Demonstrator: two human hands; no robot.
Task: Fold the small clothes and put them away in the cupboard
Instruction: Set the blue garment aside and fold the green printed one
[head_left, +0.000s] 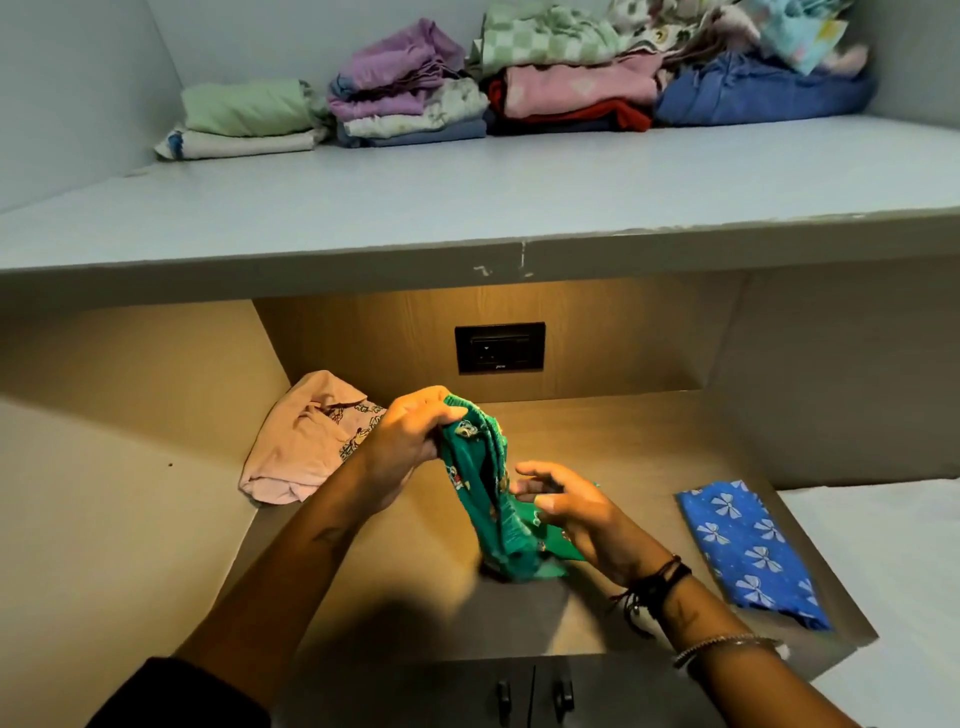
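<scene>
I am gripping the green cloth (478, 499) with my left hand (415, 436); my right hand (566, 512) is touching it, fingers loose.

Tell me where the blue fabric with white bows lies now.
In the head view, the blue bow-print fabric lies flat on the right side of the wooden counter, right of the right hand and the green printed garment.

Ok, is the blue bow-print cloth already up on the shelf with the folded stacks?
No, the blue bow-print cloth lies on the lower counter, below the shelf.
</scene>
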